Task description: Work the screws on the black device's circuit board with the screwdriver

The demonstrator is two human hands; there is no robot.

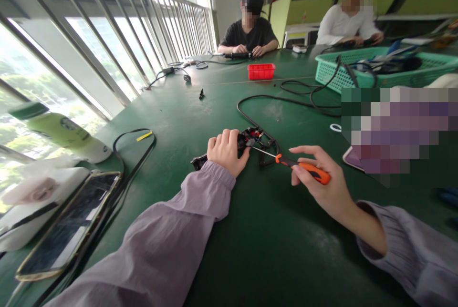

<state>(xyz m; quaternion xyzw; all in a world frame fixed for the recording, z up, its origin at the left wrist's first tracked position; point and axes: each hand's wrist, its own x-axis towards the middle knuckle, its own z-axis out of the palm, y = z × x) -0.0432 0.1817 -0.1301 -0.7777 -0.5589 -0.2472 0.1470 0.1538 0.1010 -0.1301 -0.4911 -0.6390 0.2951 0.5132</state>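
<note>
My left hand [226,150] is closed around a black corded device [246,138] lying on the green table. Its housing looks opened at the right end, where red and blue wires show; its exact kind I cannot make out. Between the thumb and fingers of my right hand [320,178] is a screwdriver [311,169] with an orange and black handle. The thin metal shaft points left, and its tip meets the open end of the device. A black cable [257,96] loops from that end toward the back right.
A red tray [261,71] and a small black part [202,94] lie farther back. At right stands a green basket [327,76] of tools and cables. A phone [71,223], a strap and a bottle [64,130] lie at left. Two people sit across the table.
</note>
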